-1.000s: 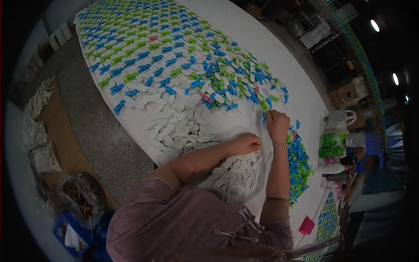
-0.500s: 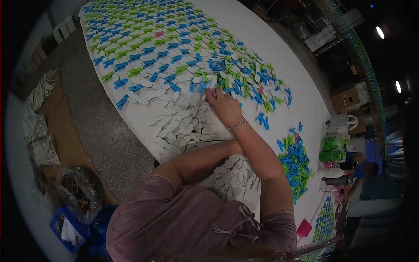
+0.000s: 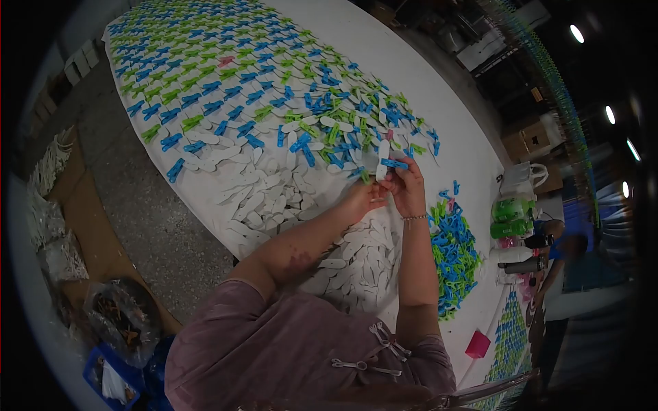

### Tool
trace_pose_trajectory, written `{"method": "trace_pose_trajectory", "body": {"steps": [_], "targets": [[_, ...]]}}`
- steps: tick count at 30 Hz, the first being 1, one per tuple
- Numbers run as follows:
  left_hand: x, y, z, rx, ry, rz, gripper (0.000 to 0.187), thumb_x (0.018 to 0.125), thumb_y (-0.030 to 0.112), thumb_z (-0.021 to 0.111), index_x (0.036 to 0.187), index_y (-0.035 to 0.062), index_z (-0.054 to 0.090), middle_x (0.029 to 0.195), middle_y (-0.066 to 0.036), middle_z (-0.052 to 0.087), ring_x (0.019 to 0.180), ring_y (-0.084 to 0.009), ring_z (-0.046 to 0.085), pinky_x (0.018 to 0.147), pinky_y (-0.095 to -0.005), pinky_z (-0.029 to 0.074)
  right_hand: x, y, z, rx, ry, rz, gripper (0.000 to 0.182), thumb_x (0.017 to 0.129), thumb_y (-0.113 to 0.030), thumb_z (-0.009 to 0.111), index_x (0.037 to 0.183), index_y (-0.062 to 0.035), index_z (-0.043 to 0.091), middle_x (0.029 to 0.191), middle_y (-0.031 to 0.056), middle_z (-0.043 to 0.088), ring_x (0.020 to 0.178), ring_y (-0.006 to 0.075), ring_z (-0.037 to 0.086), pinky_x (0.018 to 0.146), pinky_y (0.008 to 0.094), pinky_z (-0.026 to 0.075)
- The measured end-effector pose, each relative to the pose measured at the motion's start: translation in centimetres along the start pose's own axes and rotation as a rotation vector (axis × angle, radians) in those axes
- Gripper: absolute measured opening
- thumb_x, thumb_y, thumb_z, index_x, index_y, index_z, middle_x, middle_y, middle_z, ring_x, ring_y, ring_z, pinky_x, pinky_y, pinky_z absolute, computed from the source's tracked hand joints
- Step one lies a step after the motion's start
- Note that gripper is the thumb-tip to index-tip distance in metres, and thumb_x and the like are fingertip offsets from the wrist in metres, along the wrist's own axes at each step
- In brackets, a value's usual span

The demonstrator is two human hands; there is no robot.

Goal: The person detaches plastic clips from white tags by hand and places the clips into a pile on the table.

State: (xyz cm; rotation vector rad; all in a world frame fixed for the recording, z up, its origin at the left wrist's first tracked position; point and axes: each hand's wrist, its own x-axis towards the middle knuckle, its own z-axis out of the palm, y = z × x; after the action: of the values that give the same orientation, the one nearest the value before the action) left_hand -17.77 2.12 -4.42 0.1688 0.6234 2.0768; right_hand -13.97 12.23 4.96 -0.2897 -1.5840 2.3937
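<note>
My right hand [image 3: 409, 188] wears a beaded bracelet and pinches a blue clip [image 3: 394, 164] beside an upright white oval piece [image 3: 383, 152]. Close on its left, my left hand [image 3: 364, 201] has its fingers bent together near the lower end of that piece; what they grip is too small to tell. A green clip [image 3: 364, 176] shows just above the left fingertips. Loose white pieces [image 3: 274, 195] lie left of my hands, and more white pieces [image 3: 356, 267] lie between my forearms.
Rows of blue and green clips [image 3: 205, 68] on white pieces cover the far part of the white table [image 3: 452, 113]. At the right are a pile of loose clips [image 3: 454, 257], a pink box [image 3: 478, 344], bottles [image 3: 510, 255] and another person's arm [image 3: 550, 277].
My right hand has moved right from the clips and now holds up a blue clip. My left hand has come out from behind the right forearm, and the two hands are close together.
</note>
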Motion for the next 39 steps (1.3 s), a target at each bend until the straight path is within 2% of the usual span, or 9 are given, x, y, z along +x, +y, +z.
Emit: {"method": "trace_pose_trajectory", "body": {"steps": [6,12,14,20,28,29,31,36,39], "targets": [[-1.1,1.7,1.8,-0.151,0.105,0.121,0.038,0.093,0.040,0.039,0.113,0.0088,0.050,0.100,-0.005,0.057,0.095,-0.0157,0.053,0.085,-0.0352,0.043,-2.8,0.6,-3.4,0.037,0.041,0.027,0.015,0.089,-0.009,0.046,0.101,-0.0031,0.051,0.075,0.0061,0.058,0.058,0.0113,0.054,0.048,0.0237,0.048],[-0.5,0.2,0.7,0.666,0.150,0.243,0.029,0.091,0.036,0.053,0.092,0.0069,0.052,0.078,-0.001,0.057,0.062,-0.0092,0.050,0.056,-0.0279,0.041,-3.7,2.3,-3.2,-0.206,0.069,0.023,0.016,0.091,-0.019,0.051,0.098,-0.0050,0.054,0.071,-0.0001,0.053,0.053,0.0070,0.044,0.045,0.0204,0.036],[-1.1,0.3,1.1,1.086,0.211,0.544,0.030,0.087,0.031,0.059,0.082,0.0021,0.053,0.060,-0.009,0.054,0.049,-0.0203,0.052,0.047,-0.0351,0.039,-3.6,2.8,-3.5,-0.325,0.092,-0.004,0.018,0.092,-0.021,0.053,0.097,-0.0049,0.055,0.071,-0.0009,0.053,0.055,0.0059,0.044,0.048,0.0201,0.036],[-1.2,0.0,1.5,1.100,0.197,0.585,0.031,0.088,0.026,0.056,0.071,0.0002,0.052,0.058,-0.016,0.052,0.052,-0.0293,0.053,0.049,-0.0373,0.039,-4.4,3.7,-3.0,-0.735,0.250,-0.347,0.023,0.094,-0.022,0.049,0.090,-0.0020,0.058,0.069,-0.0019,0.054,0.069,0.0049,0.049,0.061,0.0190,0.038],[-1.7,0.0,1.7,0.956,0.078,0.547,0.033,0.090,0.023,0.055,0.068,-0.0007,0.050,0.055,-0.012,0.045,0.050,-0.0209,0.043,0.049,-0.0327,0.036,-5.6,1.0,-6.7,0.056,0.676,-0.122,0.028,0.087,-0.030,0.056,0.072,-0.0065,0.055,0.060,0.0010,0.052,0.044,0.0080,0.036,0.041,0.0237,0.030],[-1.9,0.1,1.9,0.910,-0.039,0.423,0.034,0.091,0.021,0.055,0.066,-0.0003,0.048,0.054,-0.006,0.042,0.051,-0.0124,0.036,0.049,-0.0292,0.034,-5.9,0.0,-7.6,-0.005,0.760,-0.174,0.029,0.087,-0.031,0.057,0.072,-0.0069,0.055,0.058,-0.0001,0.050,0.045,0.0083,0.037,0.043,0.0248,0.031],[-2.0,-0.7,1.9,1.110,-0.200,0.449,0.037,0.090,0.026,0.056,0.065,0.0000,0.050,0.054,-0.009,0.046,0.051,-0.0200,0.042,0.050,-0.0321,0.036,-6.5,-2.1,-10.2,-0.065,0.838,-0.225,0.030,0.087,-0.033,0.058,0.072,-0.0074,0.056,0.056,-0.0011,0.048,0.047,0.0086,0.038,0.044,0.0258,0.032],[-1.6,-1.4,1.9,1.229,-0.355,0.480,0.032,0.085,0.031,0.060,0.066,0.0063,0.061,0.069,-0.009,0.057,0.071,-0.0265,0.056,0.065,-0.0381,0.043,-7.4,-3.6,-17.3,-1.744,0.849,-0.493,0.028,0.082,-0.031,0.065,0.089,-0.0040,0.064,0.079,0.0081,0.056,0.068,0.0187,0.054,0.059,0.0383,0.046],[-1.8,-1.7,1.6,1.360,-0.395,0.568,0.025,0.083,0.029,0.062,0.071,0.0068,0.063,0.070,-0.009,0.057,0.071,-0.0271,0.056,0.066,-0.0387,0.044,-5.0,-2.1,-10.9,-1.458,0.443,-0.501,0.029,0.083,-0.019,0.064,0.107,-0.0052,0.060,0.100,0.0135,0.058,0.076,0.0212,0.061,0.065,0.0323,0.049]]}}
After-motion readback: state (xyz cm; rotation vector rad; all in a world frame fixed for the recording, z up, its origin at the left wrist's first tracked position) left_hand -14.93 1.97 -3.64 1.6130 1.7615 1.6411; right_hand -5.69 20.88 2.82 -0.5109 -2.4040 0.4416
